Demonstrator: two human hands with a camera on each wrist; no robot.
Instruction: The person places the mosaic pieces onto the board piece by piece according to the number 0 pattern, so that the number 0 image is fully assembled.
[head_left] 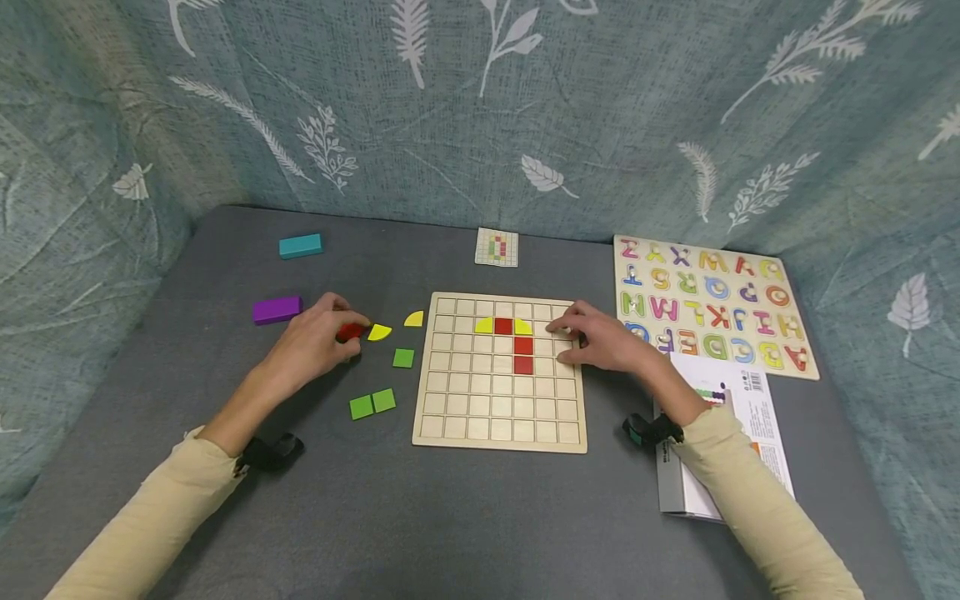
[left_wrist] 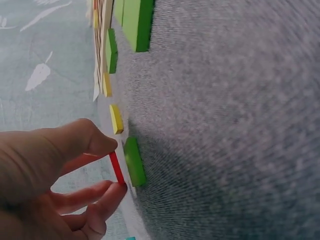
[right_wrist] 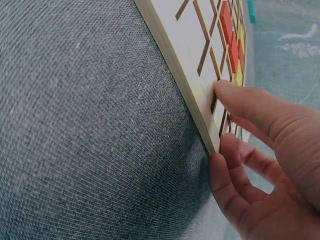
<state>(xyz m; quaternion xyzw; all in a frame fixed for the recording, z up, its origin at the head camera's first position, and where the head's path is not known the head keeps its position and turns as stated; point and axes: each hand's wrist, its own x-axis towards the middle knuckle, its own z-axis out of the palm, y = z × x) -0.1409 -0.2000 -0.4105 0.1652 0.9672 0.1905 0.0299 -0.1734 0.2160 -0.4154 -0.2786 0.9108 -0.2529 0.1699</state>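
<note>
My left hand [head_left: 315,337] pinches a red tile [head_left: 349,332] between thumb and fingertips, left of the wooden grid board [head_left: 457,429]. In the left wrist view the red tile [left_wrist: 116,167] shows edge-on, beside a green tile [left_wrist: 135,162]. Close to these fingertips lies a yellow quarter-round tile [head_left: 379,332]. My right hand [head_left: 603,337] rests on the board's right edge. In the right wrist view its thumb touches the top of the board [right_wrist: 192,105], and other fingers lie along the rim. Red tiles [head_left: 522,355] and yellow quarter-round tiles [head_left: 484,326] sit in the board's squares.
Green tiles [head_left: 362,407] and another yellow tile [head_left: 414,318] lie left of the board. Farther left are a purple block [head_left: 277,310] and a teal block [head_left: 300,246]. A pattern card [head_left: 497,247] lies behind; an alphabet board [head_left: 806,340] and white box [head_left: 765,433] are right.
</note>
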